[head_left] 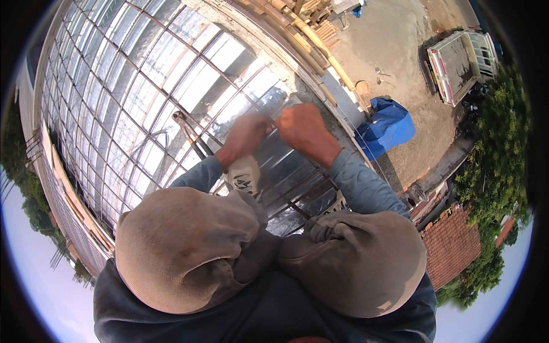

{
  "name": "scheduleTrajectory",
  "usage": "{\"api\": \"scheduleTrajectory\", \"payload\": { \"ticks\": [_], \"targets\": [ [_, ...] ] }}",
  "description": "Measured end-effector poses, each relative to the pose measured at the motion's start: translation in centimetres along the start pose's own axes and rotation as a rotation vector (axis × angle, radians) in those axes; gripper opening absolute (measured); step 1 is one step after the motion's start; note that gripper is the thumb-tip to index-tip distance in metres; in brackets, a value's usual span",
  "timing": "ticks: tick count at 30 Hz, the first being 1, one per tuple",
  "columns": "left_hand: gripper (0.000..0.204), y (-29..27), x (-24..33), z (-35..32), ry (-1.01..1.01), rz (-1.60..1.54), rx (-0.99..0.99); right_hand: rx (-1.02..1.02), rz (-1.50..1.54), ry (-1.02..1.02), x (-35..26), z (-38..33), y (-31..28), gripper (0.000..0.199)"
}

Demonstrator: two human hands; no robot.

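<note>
I squat over a mesh of thin steel reinforcing bars (199, 54) that lies above shiny corrugated metal decking (226, 52). In front of my knees, my left hand (247, 136) and my right hand (304, 129) almost meet over the mesh. Both have their fingers curled in; the left is slightly blurred. Whatever they pinch is too small or too hidden to make out. Beside my left hand, a pair of pincers (179, 118) rests on the bars, its jaws pointing away from me and its handles running back toward my left wrist.
My pale shoe (243, 174) stands on the mesh below my left wrist. Along the right, the deck ends at a concrete edge, with timber lengths (311, 37) beyond. Lower down are a blue tarp (389, 127), a truck bed (454, 66), trees and a tiled roof (452, 251).
</note>
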State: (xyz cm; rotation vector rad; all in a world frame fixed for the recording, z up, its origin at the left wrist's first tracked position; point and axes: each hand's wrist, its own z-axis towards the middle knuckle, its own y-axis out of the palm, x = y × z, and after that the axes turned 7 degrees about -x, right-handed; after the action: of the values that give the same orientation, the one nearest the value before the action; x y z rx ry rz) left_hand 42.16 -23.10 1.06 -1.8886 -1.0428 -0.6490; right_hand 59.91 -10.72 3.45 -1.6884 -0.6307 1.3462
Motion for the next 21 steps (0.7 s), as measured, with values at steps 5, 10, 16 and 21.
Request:
{"api": "scheduleTrajectory", "payload": {
  "ticks": [5,10,16,21],
  "targets": [
    [0.015,0.7,-0.9,0.9,-0.013,0.088,-0.066,-0.066,-0.103,0.128,0.3,-1.1,0.5,0.013],
    [0.013,1.0,-0.9,0.6,0.000,0.025,-0.029,0.004,-0.129,0.168,-0.8,-1.3,-1.2,0.013],
    [0.014,1.0,-0.8,1.0,0.028,0.135,-0.002,-0.020,0.097,0.160,-0.9,-0.9,-1.1,0.014],
    [0.013,1.5,-0.8,1.2,-0.017,0.173,0.029,0.068,0.173,0.133,-0.6,-0.9,0.1,0.016]
  ]
}}
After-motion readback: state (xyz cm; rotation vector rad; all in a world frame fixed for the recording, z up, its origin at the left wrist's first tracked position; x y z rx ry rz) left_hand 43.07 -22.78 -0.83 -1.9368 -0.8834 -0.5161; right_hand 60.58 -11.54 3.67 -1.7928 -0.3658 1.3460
